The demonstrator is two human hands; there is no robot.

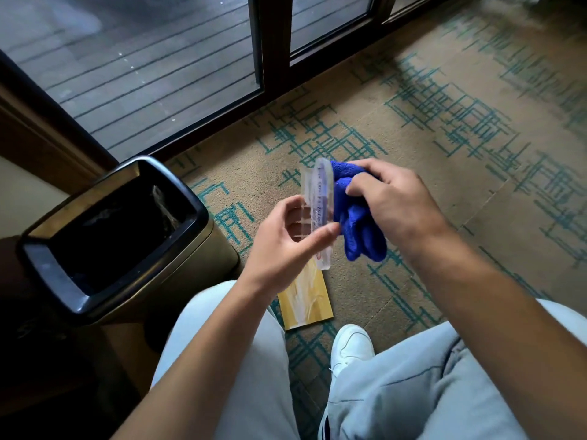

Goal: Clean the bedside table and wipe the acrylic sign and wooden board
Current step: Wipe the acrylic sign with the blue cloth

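Acrylic sign (319, 214): clear slab with printed lettering, held edge-on and roughly upright at centre frame, above the carpet (444, 154). Left hand (282, 246): grip clamped on the sign's lower part, thumb across the near edge and fingers behind, apparently to steady it and leave the right face bare for wiping. Right hand (390, 201): grip closed on a bunched blue cloth (359, 230), which is pressed against the sign's right face; bunching likely gives a firm pad under the fingers. Wooden board (306, 300): pale yellow, lying flat on the carpet at lower centre, just below the hands and between the knees, probably parked within reach for its own wipe, not yet begun by appearance. Waste bin (111, 236): metal-sided, open-topped, dark-lined, at left of frame, beside the left knee. White shoe (351, 347): lower centre, near the board's corner. Glass door (143, 68): upper left. Bedside table: cannot be identified with certainty.
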